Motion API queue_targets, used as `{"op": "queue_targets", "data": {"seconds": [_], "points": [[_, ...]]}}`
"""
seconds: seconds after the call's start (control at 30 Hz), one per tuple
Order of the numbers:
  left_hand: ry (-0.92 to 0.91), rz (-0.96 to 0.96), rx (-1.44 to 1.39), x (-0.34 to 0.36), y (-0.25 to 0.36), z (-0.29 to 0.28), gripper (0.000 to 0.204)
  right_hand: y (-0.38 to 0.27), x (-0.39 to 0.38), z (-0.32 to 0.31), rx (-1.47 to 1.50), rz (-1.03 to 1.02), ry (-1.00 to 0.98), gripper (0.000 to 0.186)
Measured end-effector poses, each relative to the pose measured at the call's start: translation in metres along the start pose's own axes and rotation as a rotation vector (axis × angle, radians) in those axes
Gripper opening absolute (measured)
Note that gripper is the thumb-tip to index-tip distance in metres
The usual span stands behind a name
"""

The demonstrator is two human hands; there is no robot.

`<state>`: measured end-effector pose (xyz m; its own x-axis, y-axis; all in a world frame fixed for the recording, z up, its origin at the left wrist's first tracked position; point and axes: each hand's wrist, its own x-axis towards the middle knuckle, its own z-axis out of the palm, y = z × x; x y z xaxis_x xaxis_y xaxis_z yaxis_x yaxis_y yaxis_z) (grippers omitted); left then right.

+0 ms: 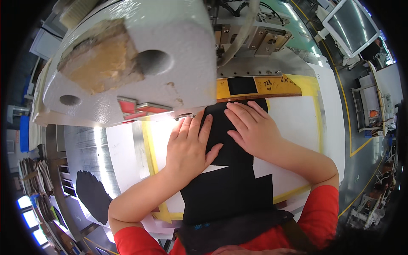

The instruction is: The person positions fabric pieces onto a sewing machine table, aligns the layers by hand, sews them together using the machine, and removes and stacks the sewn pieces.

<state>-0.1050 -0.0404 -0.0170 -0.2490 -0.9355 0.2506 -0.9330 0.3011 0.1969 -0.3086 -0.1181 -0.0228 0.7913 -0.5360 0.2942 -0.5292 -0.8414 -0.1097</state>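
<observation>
A flat black piece of material (pixel 225 187) with stepped, cut-out edges stretches from my body toward the machine, over a white sheet. My left hand (pixel 188 140) lies on its left side, fingers stretched forward; the tips reach close under the white machine head. On the far right part of the piece rests my right hand (pixel 253 129), palm down with fingers extended. Neither hand grips anything. The far edge of the piece meets a yellow clamp bar (pixel 278 86) with a small black patch on it.
The bulky white machine head (pixel 178 55) with a lit lamp overhangs the upper left. Yellow tape (pixel 318 123) borders the white sheet (pixel 293 119). A stack of black cut pieces (pixel 92 196) lies at the left. A monitor (pixel 350 27) stands at the far right.
</observation>
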Motion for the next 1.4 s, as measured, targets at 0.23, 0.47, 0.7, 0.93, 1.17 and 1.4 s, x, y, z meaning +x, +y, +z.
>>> {"op": "queue_targets", "data": {"seconds": [0.23,0.47,0.7,0.93,1.17,1.4], "points": [[0.068,0.037,0.077,0.002,-0.001,-0.001,0.064,-0.003,0.001,-0.004,-0.038,-0.004,-0.01,0.05],[0.044,0.039,0.043,0.002,-0.001,-0.001,0.066,-0.002,0.001,-0.002,0.021,0.02,0.009,0.049],[0.036,0.052,0.051,0.002,-0.001,-0.001,0.066,-0.001,0.002,-0.004,-0.015,-0.005,0.003,0.049],[0.006,0.035,0.036,0.001,-0.001,0.0,0.066,0.007,0.002,-0.006,0.033,-0.045,0.003,0.048],[-0.022,0.01,0.021,0.001,-0.001,-0.002,0.066,0.009,0.001,-0.002,-0.007,-0.083,0.009,0.049],[0.001,0.014,0.016,0.001,-0.002,-0.002,0.065,0.009,0.001,-0.002,0.025,-0.069,0.016,0.05]]}}
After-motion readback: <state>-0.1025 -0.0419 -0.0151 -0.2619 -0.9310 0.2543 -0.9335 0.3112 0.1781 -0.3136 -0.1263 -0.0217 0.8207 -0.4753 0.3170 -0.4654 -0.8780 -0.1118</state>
